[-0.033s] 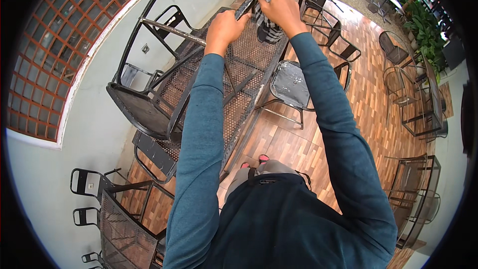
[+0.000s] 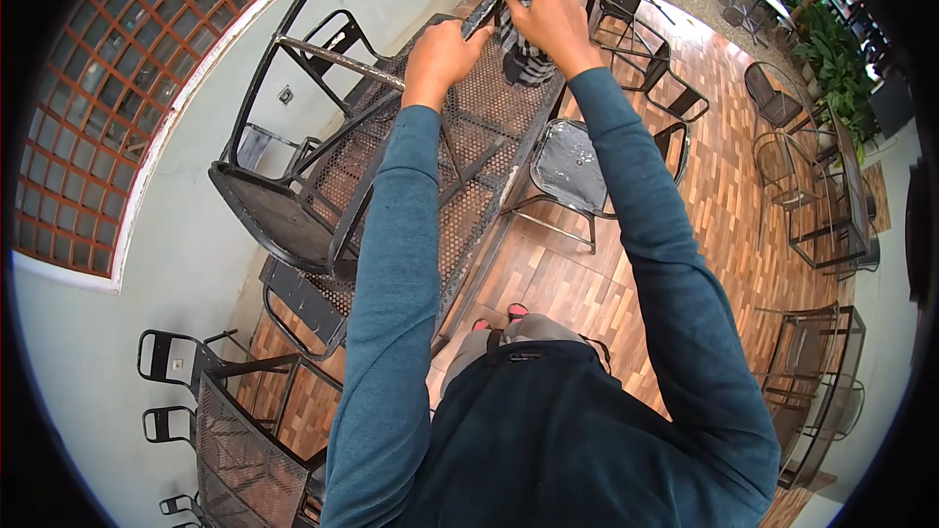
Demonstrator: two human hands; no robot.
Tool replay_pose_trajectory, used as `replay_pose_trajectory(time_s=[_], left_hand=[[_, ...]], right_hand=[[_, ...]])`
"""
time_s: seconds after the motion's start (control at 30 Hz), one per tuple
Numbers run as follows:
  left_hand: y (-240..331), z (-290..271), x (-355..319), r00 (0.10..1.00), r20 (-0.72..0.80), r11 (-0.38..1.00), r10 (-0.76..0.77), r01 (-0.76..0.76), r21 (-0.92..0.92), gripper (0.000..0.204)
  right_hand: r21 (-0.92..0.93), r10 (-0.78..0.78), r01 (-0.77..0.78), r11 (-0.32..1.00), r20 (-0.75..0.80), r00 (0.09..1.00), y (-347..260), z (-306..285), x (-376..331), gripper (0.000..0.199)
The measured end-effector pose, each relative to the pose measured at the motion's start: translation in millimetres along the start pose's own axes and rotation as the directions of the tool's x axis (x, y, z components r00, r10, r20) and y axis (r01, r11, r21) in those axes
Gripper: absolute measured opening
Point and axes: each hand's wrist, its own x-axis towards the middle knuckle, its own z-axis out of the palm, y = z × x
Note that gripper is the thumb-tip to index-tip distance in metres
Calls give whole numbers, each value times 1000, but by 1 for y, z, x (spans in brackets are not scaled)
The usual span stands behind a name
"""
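A black metal chair (image 2: 279, 220) lies tipped over on a perforated metal table (image 2: 489, 112), its worn legs sticking up and away from me. My left hand (image 2: 442, 61) is closed round one of these legs (image 2: 482, 12), partway along it. Beyond it, my right hand (image 2: 550, 15) is closed at the far end of the same leg. Dark material shows between its fingers, and a black-and-white striped cloth (image 2: 533, 66) hangs beneath that hand, over the tabletop. My palm hides how the cloth is gripped.
A scuffed black chair (image 2: 569, 166) stands at the table's right side. More chairs (image 2: 675, 83) and tables (image 2: 841, 186) line the right. Another mesh table (image 2: 249, 450) with chairs is at lower left. A pale wall (image 2: 186, 225) with a red lattice window (image 2: 88, 137) bounds the left.
My right hand and wrist have shifted very slightly toward me at the end of the leg. The left hand, chair and table stay where they were.
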Motion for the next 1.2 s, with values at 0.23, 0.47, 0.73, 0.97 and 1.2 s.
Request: replay_pose_trajectory(time_s=[0.23, 0.47, 0.73, 0.97, 1.2], left_hand=[[-5, 1, 0, 999, -45, 998, 22, -20, 61, 62], [-2, 7, 1, 998, -60, 998, 32, -28, 59, 60], [4, 7, 4, 999, -42, 996, 18, -14, 89, 55], [-2, 6, 4, 998, -54, 996, 16, -11, 88, 53], [8, 6, -1, 998, -63, 995, 6, 1, 104, 52]], right_hand=[[69, -1, -3, 998, 61, 998, -7, -3, -1, 36], [704, 276, -98, 704, -144, 950, 17, 21, -29, 38], [793, 417, -158, 589, -131, 899, 4, 41, -25, 36], [758, 300, -72, 648, -167, 939, -3, 44, -34, 40], [712, 365, -63, 700, -279, 888, -8, 43, -24, 36]])
